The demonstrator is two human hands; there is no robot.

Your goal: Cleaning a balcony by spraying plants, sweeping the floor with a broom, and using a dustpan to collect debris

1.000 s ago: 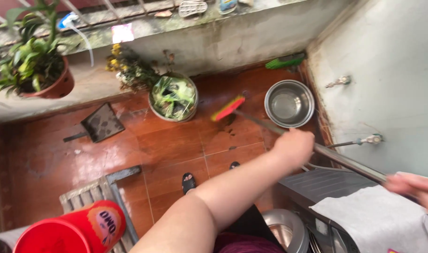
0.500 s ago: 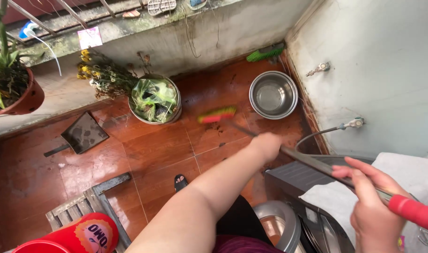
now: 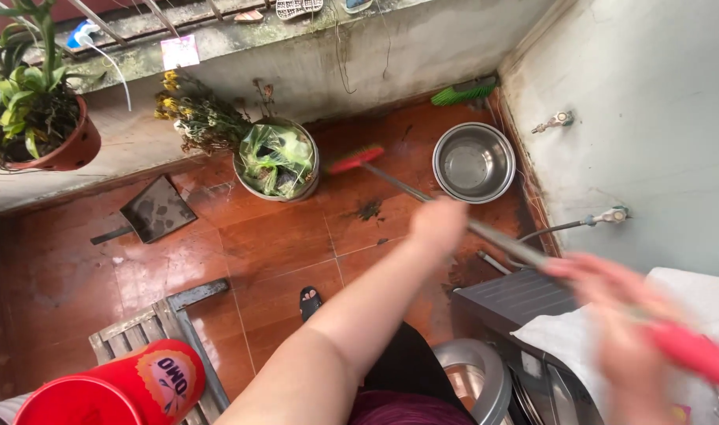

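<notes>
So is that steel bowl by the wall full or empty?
Empty of solids, as far as the view shows: the steel bowl stands upright on the tiled floor with its bare shiny bottom showing. A thin film of water cannot be ruled out.

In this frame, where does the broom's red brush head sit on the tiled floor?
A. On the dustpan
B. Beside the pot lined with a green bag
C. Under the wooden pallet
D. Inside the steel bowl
B: the red brush head lies just right of the bag-lined pot, apart from the steel bowl and the dustpan.
</notes>
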